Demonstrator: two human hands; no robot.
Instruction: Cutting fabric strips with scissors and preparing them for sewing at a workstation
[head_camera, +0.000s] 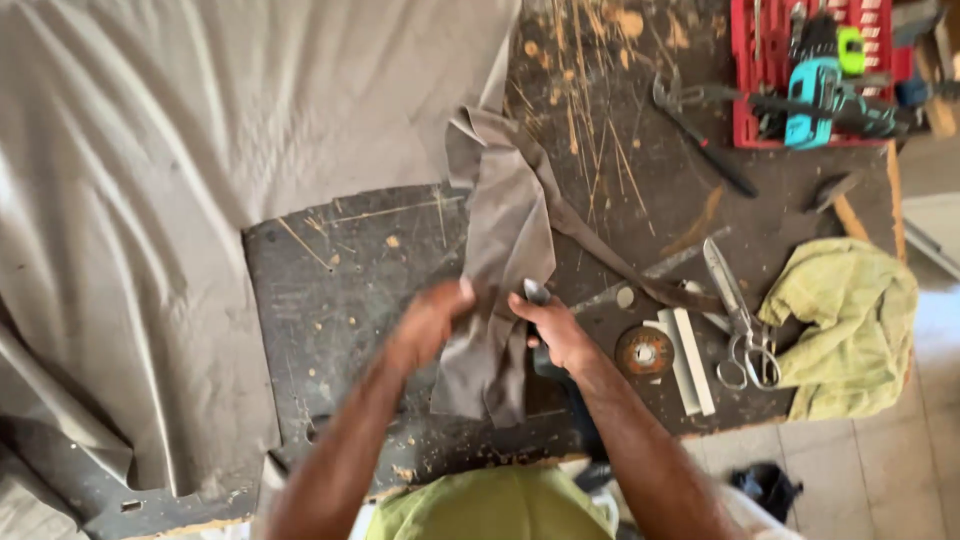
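Both hands worked one grey strip (497, 300) over the worktable (330, 290). Left hand (432, 320) pinched its edge; right hand (556, 330) gripped a tool (537, 293), possibly a knife. Next move required steady tension.

One pair of scissors (740, 320); one grinding disc (643, 351); one green cloth (850, 325); one red crate (810, 70); two hands, left hand (432, 318), right hand (556, 330).
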